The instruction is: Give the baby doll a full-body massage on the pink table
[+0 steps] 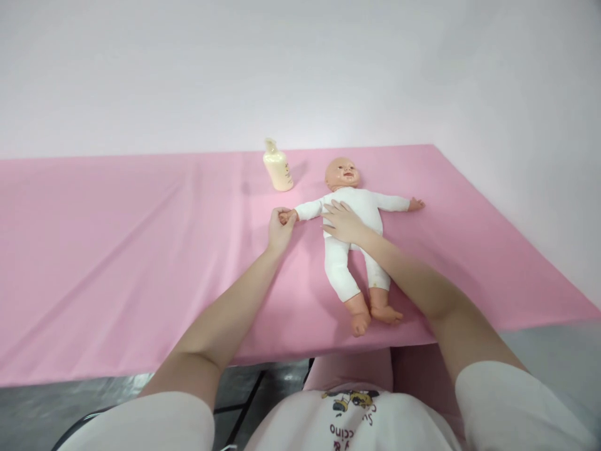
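A baby doll (366, 203) with a white cloth body lies on its back, head away from me and arms spread to both sides. My left hand (282, 230) is closed around the doll's small hand on the left, thumb on top. Flat on the left side of the doll's torso rests my right hand (344, 222), its fingers spread. The doll's bare feet point toward me near the front edge. Just beyond my left hand stands a cream pump bottle (280, 172), apart from the doll.
A pink cloth (141, 263) covers the table, with creases on the left side. Its back edge runs along a pale wall (188, 75). The table's right edge slants toward me, with grey floor (558, 369) beyond it. My legs are under the front edge.
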Demonstrator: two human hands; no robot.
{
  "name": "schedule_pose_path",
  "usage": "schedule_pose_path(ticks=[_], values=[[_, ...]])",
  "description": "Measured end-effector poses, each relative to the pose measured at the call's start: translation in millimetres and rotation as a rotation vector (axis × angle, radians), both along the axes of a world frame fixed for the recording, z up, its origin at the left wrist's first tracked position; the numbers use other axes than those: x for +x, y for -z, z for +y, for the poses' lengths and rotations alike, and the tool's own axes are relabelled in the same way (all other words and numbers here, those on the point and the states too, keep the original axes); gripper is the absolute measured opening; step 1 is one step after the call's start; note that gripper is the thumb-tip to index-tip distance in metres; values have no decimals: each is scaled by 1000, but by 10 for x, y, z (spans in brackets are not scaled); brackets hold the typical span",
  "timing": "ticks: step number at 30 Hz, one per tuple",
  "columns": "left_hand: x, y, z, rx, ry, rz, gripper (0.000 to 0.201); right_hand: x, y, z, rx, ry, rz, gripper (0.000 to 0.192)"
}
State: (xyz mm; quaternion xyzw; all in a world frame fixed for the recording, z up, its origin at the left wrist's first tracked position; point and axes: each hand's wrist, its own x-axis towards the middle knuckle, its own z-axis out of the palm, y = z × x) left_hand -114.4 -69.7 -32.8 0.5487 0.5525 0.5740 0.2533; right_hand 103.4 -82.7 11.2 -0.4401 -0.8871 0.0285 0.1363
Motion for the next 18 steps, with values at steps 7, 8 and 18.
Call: schedule_pose_path(ticks=[7,8,18], values=[[-49,-58,-7,-164,-40,145,19,246,-29,-482,19,-14,-31,45],[-58,-58,-3,-181,-46,166,21,294,-24,-565,25,-6,-31,46],[253,-237,-431,-83,-11,644,21,729,-42,-798,-189,121,39,67]])
